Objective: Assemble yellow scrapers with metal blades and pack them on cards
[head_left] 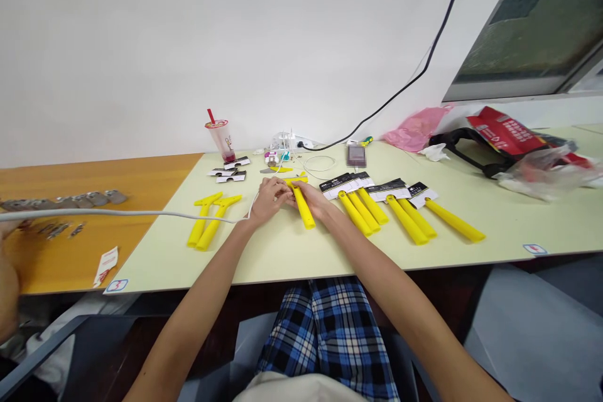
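Observation:
In the head view, a yellow T-shaped scraper [305, 212] is held over the table, its handle pointing toward me. My right hand [315, 196] is closed around it near the crosspiece. The fingers of my left hand [270, 200] are bent together against the same end; what lies between the fingertips is hidden. Left of my hands lie two similar yellow scrapers [211, 223] without cards. To the right, several yellow scrapers [360, 207] carry black-and-white cards [340, 184] over their heads. Loose cards [230, 174] lie behind the uncarded pair.
A cup with a red straw [220, 138] stands near the wall. Behind my hands are a power strip [289, 140], a white cable and a small dark device [356, 155]. Bags [511, 135] lie at right. Metal parts [89, 199] and another person's arm [7, 289] are at left.

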`<state>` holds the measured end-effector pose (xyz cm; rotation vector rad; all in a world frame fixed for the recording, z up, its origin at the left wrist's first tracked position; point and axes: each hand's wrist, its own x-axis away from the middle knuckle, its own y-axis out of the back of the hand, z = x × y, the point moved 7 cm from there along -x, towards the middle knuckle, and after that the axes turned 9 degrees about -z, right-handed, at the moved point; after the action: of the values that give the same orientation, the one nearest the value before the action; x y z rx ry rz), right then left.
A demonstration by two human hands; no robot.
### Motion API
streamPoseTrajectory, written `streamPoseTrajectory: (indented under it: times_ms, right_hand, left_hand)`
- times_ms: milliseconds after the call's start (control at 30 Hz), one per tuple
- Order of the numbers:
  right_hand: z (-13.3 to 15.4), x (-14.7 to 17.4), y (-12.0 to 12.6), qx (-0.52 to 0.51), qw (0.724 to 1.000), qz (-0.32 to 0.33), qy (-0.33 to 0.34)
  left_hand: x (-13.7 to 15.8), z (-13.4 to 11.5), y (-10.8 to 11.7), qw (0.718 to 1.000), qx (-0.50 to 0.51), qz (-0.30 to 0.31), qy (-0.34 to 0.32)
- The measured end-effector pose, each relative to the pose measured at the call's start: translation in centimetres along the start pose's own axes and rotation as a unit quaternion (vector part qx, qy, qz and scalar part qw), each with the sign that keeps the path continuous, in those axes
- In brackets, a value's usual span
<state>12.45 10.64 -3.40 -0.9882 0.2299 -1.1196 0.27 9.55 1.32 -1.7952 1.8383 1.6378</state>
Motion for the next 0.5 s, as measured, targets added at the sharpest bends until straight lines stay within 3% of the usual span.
streamPoseTrajectory:
  times_ms: [100,200,300,500]
  right_hand:
    - [-0.2,0.7,-0.7,0.004,1.000,0.007,0.005]
    - [-0.7,1.5,-1.7,0.031,0.999,0.033,-0.005]
    - [-1.2,1.9,-2.2,0.059,0.997,0.046,-0.028]
    - [-2.1,2.0,-2.1,0.070,0.993,0.051,-0.074]
  left_hand:
    - [-0.4,0.4,1.1,0.997,0.009,-0.063,0.034]
    - [-0.9,0.5,1.9,0.993,0.032,-0.084,0.073]
    - [-1.6,0.5,2.2,0.991,0.052,-0.058,0.105]
    - [-3.3,0.7,1.6,0.978,0.144,0.052,0.142]
